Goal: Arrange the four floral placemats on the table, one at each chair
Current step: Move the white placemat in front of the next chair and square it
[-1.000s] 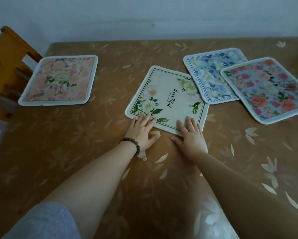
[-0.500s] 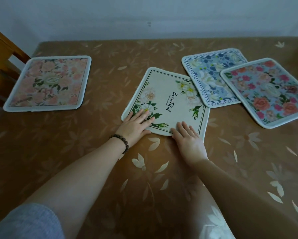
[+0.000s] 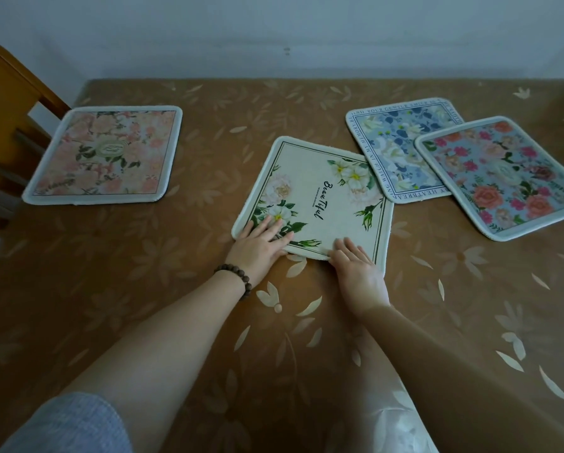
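A cream placemat (image 3: 320,191) with white flowers and the word "Beautiful" lies at the table's middle. My left hand (image 3: 261,245) rests flat on its near left corner, fingers straight. My right hand (image 3: 357,273) presses flat on its near edge. A pink floral placemat (image 3: 106,155) lies at the far left, in front of the wooden chair (image 3: 9,103). At the far right a blue floral placemat (image 3: 395,148) lies partly under a bright rose placemat (image 3: 506,174) and overlaps the cream one's far right corner.
The brown tablecloth (image 3: 143,289) with pale leaf prints covers the table. A pale wall runs behind the far edge. A bead bracelet (image 3: 236,277) circles my left wrist.
Both hands have slid the cream placemat a little toward me and turned it slightly. The view has shifted, showing more of the chair at the left.
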